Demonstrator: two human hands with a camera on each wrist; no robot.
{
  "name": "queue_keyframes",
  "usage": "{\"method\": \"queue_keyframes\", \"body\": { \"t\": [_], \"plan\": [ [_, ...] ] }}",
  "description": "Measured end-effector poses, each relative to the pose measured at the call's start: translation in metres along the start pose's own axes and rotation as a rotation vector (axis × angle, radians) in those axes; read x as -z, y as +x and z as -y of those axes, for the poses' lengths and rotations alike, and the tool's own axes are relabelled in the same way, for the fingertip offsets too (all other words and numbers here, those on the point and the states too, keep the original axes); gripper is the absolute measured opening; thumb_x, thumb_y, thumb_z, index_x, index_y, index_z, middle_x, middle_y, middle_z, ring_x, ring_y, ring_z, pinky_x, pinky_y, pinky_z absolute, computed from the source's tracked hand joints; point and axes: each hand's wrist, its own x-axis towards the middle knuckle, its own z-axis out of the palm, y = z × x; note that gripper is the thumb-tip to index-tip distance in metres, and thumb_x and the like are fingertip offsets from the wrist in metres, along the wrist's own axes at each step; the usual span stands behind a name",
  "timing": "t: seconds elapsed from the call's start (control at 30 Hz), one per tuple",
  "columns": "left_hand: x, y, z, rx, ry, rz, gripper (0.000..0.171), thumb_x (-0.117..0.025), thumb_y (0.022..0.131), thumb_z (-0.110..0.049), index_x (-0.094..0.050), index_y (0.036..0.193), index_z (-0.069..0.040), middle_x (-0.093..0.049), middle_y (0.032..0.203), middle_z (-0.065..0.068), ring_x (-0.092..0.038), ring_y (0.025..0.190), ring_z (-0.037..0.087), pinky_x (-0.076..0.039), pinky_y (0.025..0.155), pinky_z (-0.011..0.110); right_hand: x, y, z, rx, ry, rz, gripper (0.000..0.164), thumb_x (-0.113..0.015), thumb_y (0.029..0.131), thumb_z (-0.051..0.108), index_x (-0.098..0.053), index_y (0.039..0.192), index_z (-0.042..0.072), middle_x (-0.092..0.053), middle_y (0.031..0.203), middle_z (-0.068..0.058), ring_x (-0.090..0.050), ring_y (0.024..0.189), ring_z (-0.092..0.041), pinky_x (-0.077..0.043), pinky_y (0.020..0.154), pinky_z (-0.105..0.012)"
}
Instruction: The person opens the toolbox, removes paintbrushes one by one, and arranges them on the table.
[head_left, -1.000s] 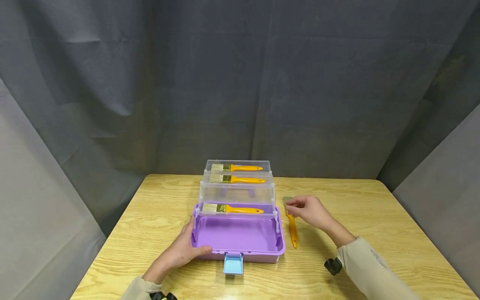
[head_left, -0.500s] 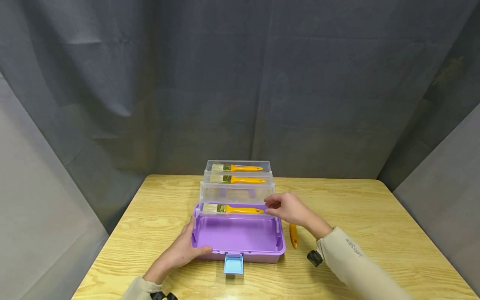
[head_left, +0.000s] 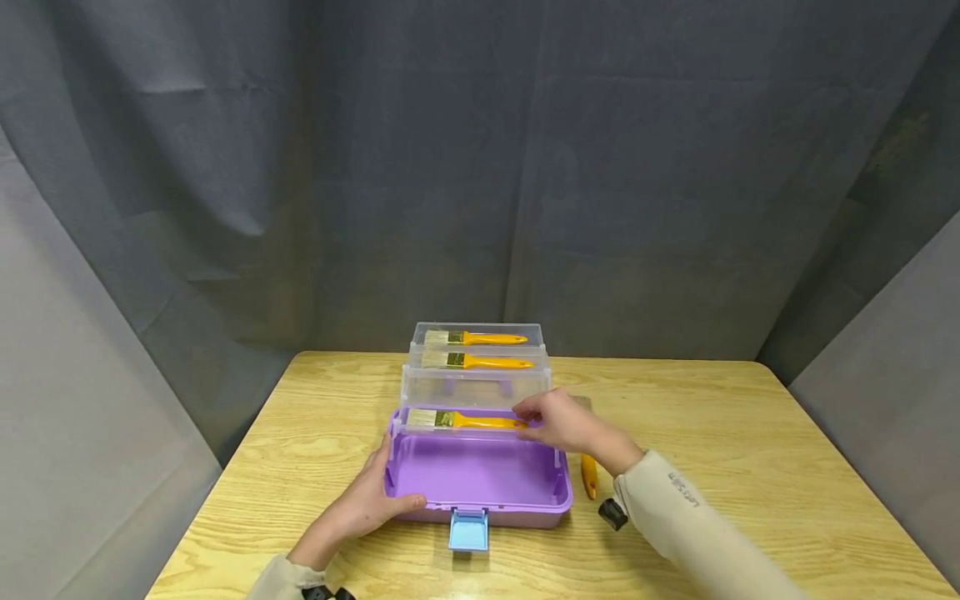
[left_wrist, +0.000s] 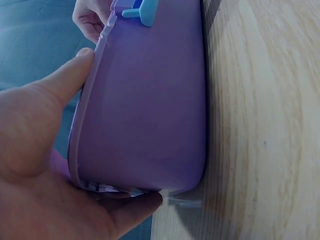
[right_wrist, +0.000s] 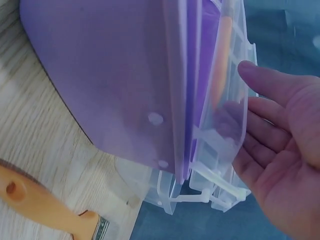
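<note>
A purple toolbox [head_left: 517, 507] with a light blue latch [head_left: 468, 531] stands on the table, its clear trays fanned out above and behind the base. My left hand [head_left: 367, 500] holds its left front corner, thumb on the front rim and fingers along the side. A paintbrush [head_left: 480, 422] with a yellow handle lies in the lowest clear tray. At that tray's right end is my right hand [head_left: 566, 422], fingers behind the tray [right_wrist: 240, 130] wall and thumb apart in front, by the handle's tip. Whether it touches the brush cannot be seen.
Two more paintbrushes lie in the upper tiers: a top brush [head_left: 491, 339] and one below it [head_left: 495, 362]. Another paintbrush [head_left: 590, 479] lies on the wooden table [head_left: 712, 433] right of the toolbox, partly hidden by the right arm. Dark curtain [head_left: 420, 208] hangs behind.
My right hand has moved left, from above the paintbrush on the table to the right end of the lowest tray. The table brush stays put. My left hand keeps its place on the toolbox.
</note>
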Motion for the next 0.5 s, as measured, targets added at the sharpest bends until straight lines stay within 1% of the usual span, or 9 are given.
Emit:
{"method": "queue_keyframes", "body": {
  "t": [0.1,0.23,0.33,0.4,0.5],
  "plan": [
    [0.0001,-0.0007,0.0001,-0.001,0.003,-0.001,0.119,-0.082,0.072,-0.034,0.002,0.152,-0.009,-0.011,0.152,0.028,-0.022,0.134,0.047,-0.02,0.107,0.06,-0.0029,0.0016,0.0017,0.018,-0.013,0.019,0.03,-0.074,0.083,0.018,-0.07,0.106,0.0,-0.071,0.093,-0.006,-0.065,0.082,-0.015,-0.055,0.073,-0.028],
    [0.0002,-0.0011,0.0005,-0.007,0.009,-0.005,0.119,-0.081,0.072,-0.035,0.001,0.152,-0.009,-0.014,0.151,0.028,-0.026,0.132,0.048,-0.022,0.105,0.061,-0.0061,0.0031,0.0035,0.031,-0.019,0.022,0.028,-0.074,0.083,0.017,-0.071,0.105,0.0,-0.07,0.091,-0.005,-0.063,0.079,-0.014,-0.054,0.07,-0.027],
    [0.0004,-0.0006,0.0012,-0.022,0.0,-0.002,0.118,-0.082,0.072,-0.033,0.002,0.152,-0.009,-0.015,0.151,0.029,-0.027,0.132,0.048,-0.023,0.105,0.061,-0.0072,0.0034,0.0035,0.033,0.013,0.016,0.027,-0.074,0.082,0.014,-0.071,0.104,0.0,-0.071,0.092,-0.007,-0.065,0.082,-0.016,-0.055,0.072,-0.03],
    [0.0004,-0.0002,0.0018,-0.032,-0.009,0.002,0.118,-0.081,0.073,-0.031,0.004,0.152,-0.009,-0.015,0.151,0.029,-0.025,0.133,0.047,-0.023,0.105,0.061,-0.0078,0.0037,0.0029,0.039,0.041,0.014,0.026,-0.074,0.082,0.012,-0.071,0.104,-0.001,-0.071,0.094,-0.009,-0.067,0.084,-0.019,-0.056,0.074,-0.033],
    [0.0,0.0002,0.0027,-0.039,-0.018,0.007,0.118,-0.081,0.074,-0.03,0.005,0.152,-0.01,-0.014,0.151,0.028,-0.023,0.134,0.047,-0.021,0.106,0.061,-0.0085,0.0046,0.0016,0.037,0.075,0.018,0.026,-0.074,0.081,0.009,-0.071,0.104,0.0,-0.071,0.095,-0.009,-0.067,0.085,-0.02,-0.055,0.076,-0.034]
  ]
}}
